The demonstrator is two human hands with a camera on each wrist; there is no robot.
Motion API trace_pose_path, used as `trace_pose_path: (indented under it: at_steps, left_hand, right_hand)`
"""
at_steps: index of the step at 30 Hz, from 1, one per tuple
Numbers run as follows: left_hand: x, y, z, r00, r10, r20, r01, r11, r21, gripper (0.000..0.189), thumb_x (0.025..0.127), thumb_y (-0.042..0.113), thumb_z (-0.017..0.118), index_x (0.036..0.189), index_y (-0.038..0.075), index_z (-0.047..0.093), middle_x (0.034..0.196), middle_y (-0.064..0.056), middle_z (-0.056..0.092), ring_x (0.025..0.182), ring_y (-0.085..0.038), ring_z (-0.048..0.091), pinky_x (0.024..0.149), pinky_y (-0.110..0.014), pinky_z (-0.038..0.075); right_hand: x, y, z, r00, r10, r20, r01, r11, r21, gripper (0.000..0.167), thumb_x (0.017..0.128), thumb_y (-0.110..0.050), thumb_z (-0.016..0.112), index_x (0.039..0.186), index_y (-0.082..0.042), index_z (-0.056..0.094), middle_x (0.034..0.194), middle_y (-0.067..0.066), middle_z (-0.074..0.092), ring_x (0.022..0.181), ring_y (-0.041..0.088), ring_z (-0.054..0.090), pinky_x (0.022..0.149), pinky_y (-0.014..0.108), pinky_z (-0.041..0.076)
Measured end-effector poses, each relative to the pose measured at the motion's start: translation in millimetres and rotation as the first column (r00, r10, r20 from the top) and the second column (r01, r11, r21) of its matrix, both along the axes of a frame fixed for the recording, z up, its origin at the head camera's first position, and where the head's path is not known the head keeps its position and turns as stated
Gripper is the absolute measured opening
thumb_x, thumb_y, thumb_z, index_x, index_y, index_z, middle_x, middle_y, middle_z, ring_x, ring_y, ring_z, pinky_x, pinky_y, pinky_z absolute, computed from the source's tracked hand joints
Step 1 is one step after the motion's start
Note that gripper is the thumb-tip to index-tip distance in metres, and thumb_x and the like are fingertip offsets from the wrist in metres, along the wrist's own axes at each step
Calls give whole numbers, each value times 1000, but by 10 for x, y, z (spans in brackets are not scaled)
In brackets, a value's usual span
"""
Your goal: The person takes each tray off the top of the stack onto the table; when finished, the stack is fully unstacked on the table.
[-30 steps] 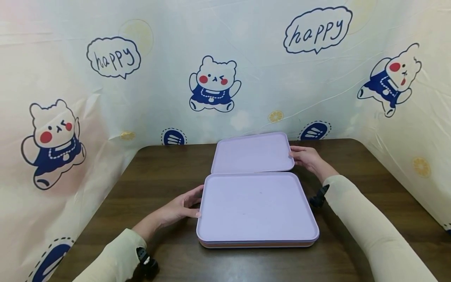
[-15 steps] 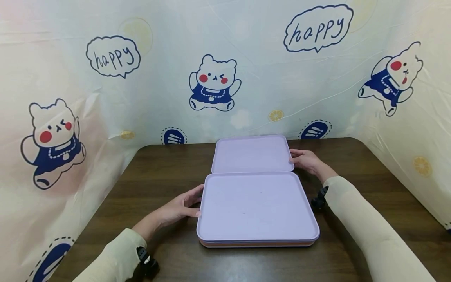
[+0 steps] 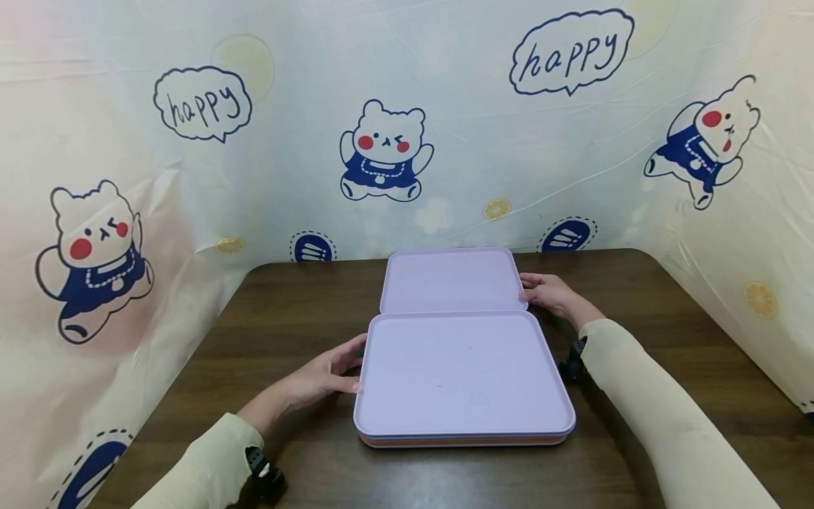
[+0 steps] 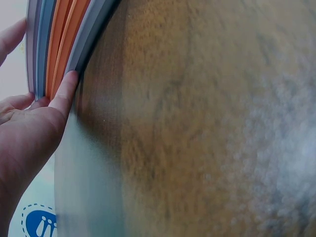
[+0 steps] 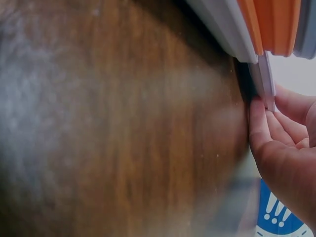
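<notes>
A stack of rectangular trays lies on the table, its top tray pale lilac. Blue, orange and grey rims show below it in the left wrist view. My left hand rests against the stack's left side, fingertips and thumb spread along the rims. Directly behind the stack, a single lilac tray lies nearly flat, its near edge meeting the stack's far edge. My right hand pinches this tray's right edge, with thumb and fingers on opposite faces in the right wrist view.
The trays lie on a dark brown wooden table with rounded far corners. A pale curtain printed with bears and "happy" bubbles hangs behind and at both sides. Black wrist cameras sit at both cuffs.
The back tray's raised far edge has come down, and the tray now lies flatter and straighter behind the stack. My right hand has lowered slightly with it; the left hand has stayed.
</notes>
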State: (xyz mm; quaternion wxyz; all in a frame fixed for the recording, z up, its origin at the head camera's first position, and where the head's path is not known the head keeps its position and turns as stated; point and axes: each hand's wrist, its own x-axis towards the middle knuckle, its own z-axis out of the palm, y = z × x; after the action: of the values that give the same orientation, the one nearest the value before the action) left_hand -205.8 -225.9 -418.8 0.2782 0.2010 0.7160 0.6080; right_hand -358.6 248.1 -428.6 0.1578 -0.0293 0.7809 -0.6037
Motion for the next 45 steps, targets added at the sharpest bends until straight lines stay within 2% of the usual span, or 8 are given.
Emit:
trace_pose_path:
  at_steps: [9, 21, 25, 30, 36, 45]
  left_hand:
    - [-3, 0, -10, 1000, 4, 6, -4, 1000, 2, 88, 88, 12, 70, 157, 16, 14, 161, -6, 11, 144, -35, 18, 112, -54, 22]
    - [4, -7, -8, 1000, 8, 12, -8, 1000, -4, 88, 89, 12, 70, 157, 17, 13, 162, -6, 10, 144, -35, 17, 112, -54, 21]
    - [3, -9, 1, 1000, 8, 11, -8, 1000, -6, 88, 89, 13, 69, 157, 17, 14, 162, -5, 10, 144, -35, 17, 112, -54, 23]
    - [3, -7, 8, 1000, 5, 8, -5, 1000, -12, 88, 89, 13, 69, 157, 17, 13, 162, -5, 10, 144, -35, 17, 112, -53, 24]
    - [11, -8, 12, 1000, 4, 6, -4, 1000, -8, 87, 89, 13, 69, 157, 17, 13, 162, -5, 10, 144, -35, 17, 112, -53, 24]
    - [16, -2, 18, 1000, 6, 2, -6, 1000, -12, 88, 89, 13, 69, 157, 17, 13, 162, -5, 10, 144, -35, 17, 111, -53, 26]
  right_hand:
    - [12, -51, -9, 998, 2, -67, 9, 986, 164, 60, 94, -1, 60, 147, 5, 34, 146, 28, 38, 130, 40, 43, 106, 47, 37]
    - [20, -91, -10, 993, 0, -114, 26, 974, 225, 57, 93, -1, 61, 144, 6, 38, 143, 28, 42, 127, 41, 47, 105, 47, 37]
    - [59, -66, 35, 993, 7, -121, 18, 978, 208, 58, 93, -2, 62, 145, 7, 37, 144, 27, 41, 128, 40, 46, 105, 48, 37]
    - [149, 23, 108, 995, 4, -101, 14, 985, 175, 61, 97, -9, 59, 150, 1, 31, 150, 23, 36, 133, 38, 41, 107, 49, 35]
    - [258, 104, 174, 994, 27, -110, -8, 986, 166, 60, 98, -13, 58, 150, -1, 32, 147, 23, 40, 129, 37, 46, 105, 50, 37]
    - [532, 150, 345, 992, 37, -117, -29, 997, 68, 59, 96, -12, 61, 148, 1, 35, 142, 27, 44, 127, 38, 48, 101, 46, 42]
